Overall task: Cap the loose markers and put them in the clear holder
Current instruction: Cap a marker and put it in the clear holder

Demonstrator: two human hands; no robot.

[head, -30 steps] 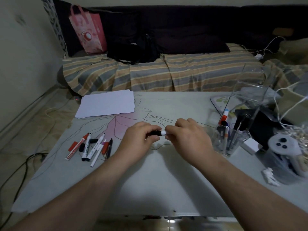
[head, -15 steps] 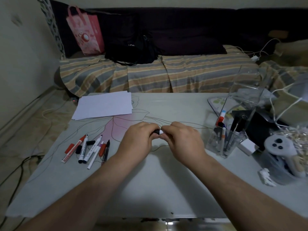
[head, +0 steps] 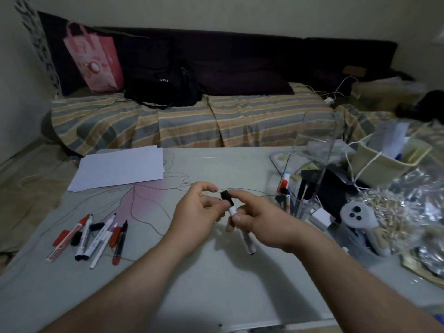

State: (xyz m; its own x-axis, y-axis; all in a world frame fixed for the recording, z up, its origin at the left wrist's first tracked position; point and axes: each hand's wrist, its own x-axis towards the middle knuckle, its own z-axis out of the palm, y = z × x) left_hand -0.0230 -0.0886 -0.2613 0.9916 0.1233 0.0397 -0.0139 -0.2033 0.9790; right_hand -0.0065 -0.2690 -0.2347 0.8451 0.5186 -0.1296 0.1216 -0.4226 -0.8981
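Two hands meet above the table [head: 216, 280] at centre frame. My right hand [head: 258, 221] grasps a white-barrelled marker [head: 240, 223] by its middle; the black cap [head: 227, 197] sits on its upper end above my fingers, and the lower end slants toward the bottom of the frame. My left hand [head: 198, 212] is just beside the cap, fingers loosely curled; I cannot tell whether it touches it. Loose markers [head: 96, 239], slim plastic cylinders in red, black and white, lie fanned at lower left. The clear holder [head: 310, 164], a rigid transparent box, stands at right with markers upright inside. Flat white paper [head: 120, 170] lies upper left.
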